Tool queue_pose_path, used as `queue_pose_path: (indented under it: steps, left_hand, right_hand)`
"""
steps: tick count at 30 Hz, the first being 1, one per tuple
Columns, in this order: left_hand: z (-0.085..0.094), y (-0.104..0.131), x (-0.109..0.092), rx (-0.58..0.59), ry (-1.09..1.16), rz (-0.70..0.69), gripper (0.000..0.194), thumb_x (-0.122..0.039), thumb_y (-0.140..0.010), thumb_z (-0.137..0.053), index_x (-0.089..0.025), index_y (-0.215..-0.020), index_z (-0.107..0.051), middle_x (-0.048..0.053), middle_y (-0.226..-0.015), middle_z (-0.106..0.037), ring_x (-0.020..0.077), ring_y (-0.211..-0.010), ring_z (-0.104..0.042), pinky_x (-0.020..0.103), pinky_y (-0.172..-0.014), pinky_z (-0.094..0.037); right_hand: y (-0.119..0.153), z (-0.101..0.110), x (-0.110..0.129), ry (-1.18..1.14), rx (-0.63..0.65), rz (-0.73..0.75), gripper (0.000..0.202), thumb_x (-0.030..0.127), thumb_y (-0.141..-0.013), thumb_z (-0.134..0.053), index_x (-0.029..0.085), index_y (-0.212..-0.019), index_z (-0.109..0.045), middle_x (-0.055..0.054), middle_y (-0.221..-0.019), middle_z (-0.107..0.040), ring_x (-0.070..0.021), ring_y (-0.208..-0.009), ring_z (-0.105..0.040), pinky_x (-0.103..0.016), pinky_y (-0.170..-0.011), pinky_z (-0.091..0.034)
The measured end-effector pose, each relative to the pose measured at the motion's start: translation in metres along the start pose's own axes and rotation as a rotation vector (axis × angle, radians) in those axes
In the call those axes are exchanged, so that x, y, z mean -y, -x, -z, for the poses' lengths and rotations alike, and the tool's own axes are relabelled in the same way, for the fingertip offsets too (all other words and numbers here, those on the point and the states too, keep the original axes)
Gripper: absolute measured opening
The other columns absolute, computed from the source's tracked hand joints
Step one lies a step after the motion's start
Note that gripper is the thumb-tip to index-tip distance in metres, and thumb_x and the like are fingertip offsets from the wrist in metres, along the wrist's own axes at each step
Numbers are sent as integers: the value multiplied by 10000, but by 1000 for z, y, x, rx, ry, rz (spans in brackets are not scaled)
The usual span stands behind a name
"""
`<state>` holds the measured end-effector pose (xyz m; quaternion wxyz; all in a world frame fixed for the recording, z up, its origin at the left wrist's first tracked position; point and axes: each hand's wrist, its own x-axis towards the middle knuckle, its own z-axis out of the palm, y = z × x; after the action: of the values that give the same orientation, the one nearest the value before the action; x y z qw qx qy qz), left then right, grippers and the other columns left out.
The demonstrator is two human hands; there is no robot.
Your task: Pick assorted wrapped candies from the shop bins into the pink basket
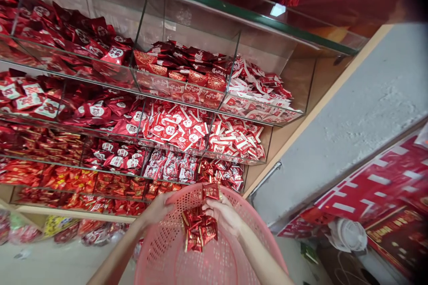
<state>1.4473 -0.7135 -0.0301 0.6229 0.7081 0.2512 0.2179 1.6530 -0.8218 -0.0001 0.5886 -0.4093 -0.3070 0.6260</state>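
A pink perforated plastic basket [157,249] stands below the shelves, with a small heap of shiny red wrapped candies [197,231] in it. My right hand [225,216] reaches over the basket, fingers curled at a red candy packet [211,191] with gold print, right above the heap. At the basket's left rim is my left hand [160,209]; motion smears its fingers, so I cannot tell whether they grip anything.
Glass-divided shelves [180,93] ahead hold many red packets in compartments. Bagged goods [60,227] lie on the floor beneath. To the right are a grey wall [361,111], a red-and-white printed sheet [377,178] and a white round object [347,235].
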Motion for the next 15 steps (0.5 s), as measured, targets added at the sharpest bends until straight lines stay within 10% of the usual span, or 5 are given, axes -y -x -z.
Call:
queue_pose_path:
  steps: [15]
  left_hand:
    - [-3,4,1,-69,-24,56,462,-238,-675,-519,-100,-1116,-526,35,-866,-642,156,-749,-563,225,-663,-428]
  right_hand:
    - [9,24,-27,267,-288,-18,376,350,-603,-684,197,-876,-476,52,-613,-552,-78,-500,-526,-191,-477,-383]
